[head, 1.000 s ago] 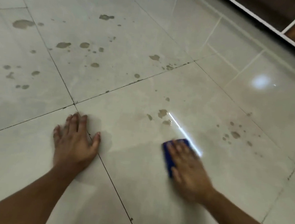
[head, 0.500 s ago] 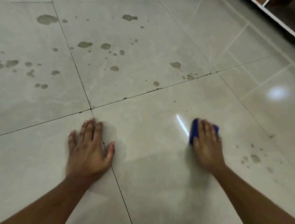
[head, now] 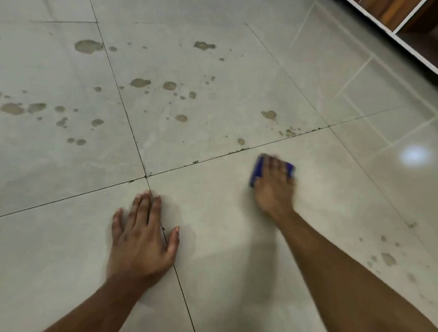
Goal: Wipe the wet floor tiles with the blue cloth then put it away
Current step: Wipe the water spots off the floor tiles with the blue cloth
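Down on the floor tiles (head: 232, 245), seen from the head camera, the person's left hand (head: 141, 241) lies flat, palm down, right over a dark grout line (head: 186, 302). Its fingers (head: 141, 207) are straight and held close together, with the thumb set out to the side; it holds nothing.

The right hand (head: 274, 186) is farther forward and to the right, pressing down on the blue cloth (head: 258, 171). Its fingers are laid straight across the top of the cloth, slightly apart, and the hand looks blurred. The cloth sits flat on the tile just on the near side of another grout line, with blue showing at the left edge of the hand and past the fingertips.

Brownish wet spots (head: 140, 82) are scattered across the tiles beyond that line, with a larger patch (head: 88, 46) farther back on the left. A few smaller spots (head: 388, 259) lie to the right of the right forearm. A bright light reflection (head: 414, 155) shines on the glossy tile at the right, and a wooden shelf unit with white edges (head: 407, 21) stands in the top right corner.
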